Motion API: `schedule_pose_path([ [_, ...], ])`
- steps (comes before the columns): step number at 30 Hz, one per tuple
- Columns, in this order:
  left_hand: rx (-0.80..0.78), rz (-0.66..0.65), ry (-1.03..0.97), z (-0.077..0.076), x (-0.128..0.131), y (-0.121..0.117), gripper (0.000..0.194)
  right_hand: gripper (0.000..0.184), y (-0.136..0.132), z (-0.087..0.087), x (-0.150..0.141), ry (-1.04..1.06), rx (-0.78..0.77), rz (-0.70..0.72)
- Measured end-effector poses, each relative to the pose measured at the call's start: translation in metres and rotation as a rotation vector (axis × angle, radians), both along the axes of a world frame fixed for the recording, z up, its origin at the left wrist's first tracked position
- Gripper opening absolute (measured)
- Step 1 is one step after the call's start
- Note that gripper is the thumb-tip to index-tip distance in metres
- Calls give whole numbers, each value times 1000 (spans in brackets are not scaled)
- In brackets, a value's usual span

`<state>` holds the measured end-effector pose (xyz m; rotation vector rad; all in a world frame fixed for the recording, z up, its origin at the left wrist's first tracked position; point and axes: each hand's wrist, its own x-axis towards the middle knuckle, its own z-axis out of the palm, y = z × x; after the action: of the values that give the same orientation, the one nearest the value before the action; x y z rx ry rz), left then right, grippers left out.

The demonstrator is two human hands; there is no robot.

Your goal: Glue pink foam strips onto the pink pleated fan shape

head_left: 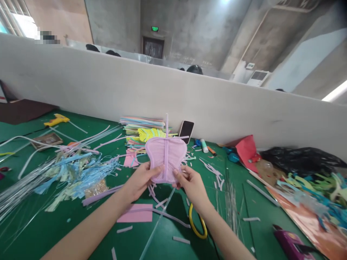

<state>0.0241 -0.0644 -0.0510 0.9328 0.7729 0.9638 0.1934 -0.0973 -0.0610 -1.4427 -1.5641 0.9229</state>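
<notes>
A lilac craft piece (pixel 155 153), edged with fuzzy pipe cleaner and filled with a gathered lilac sheet, is held upright in front of me. One pipe cleaner runs up its middle and sticks out above the top, where another crosses it. My left hand (pixel 141 178) pinches its lower left edge, thumb on the near face. At the lower right edge, my right hand (pixel 192 182) grips it the same way. Below lie a pink paper rectangle (pixel 135 213), cut lilac pipe cleaner bits (pixel 181 239) and a yellow loop handle (pixel 199 224) beside my right forearm.
A yellow glue gun (pixel 57 120), blue shredded strips (pixel 81 166) and clear rods lie left. Pipe cleaner bundles (pixel 142 122) and a phone (pixel 187 130) sit by the white partition (pixel 173 92). Right are a black plastic bag (pixel 303 159) and a purple tool (pixel 291 242).
</notes>
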Motion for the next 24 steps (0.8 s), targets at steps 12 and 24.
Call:
schedule_pose_path([
  [12, -53, 268, 96, -33, -3, -8, 53, 30, -23, -17, 56, -749, 10, -191],
  [24, -41, 270, 53, -50, 1, -7, 55, 28, -11, -39, 56, -853, 128, -296],
])
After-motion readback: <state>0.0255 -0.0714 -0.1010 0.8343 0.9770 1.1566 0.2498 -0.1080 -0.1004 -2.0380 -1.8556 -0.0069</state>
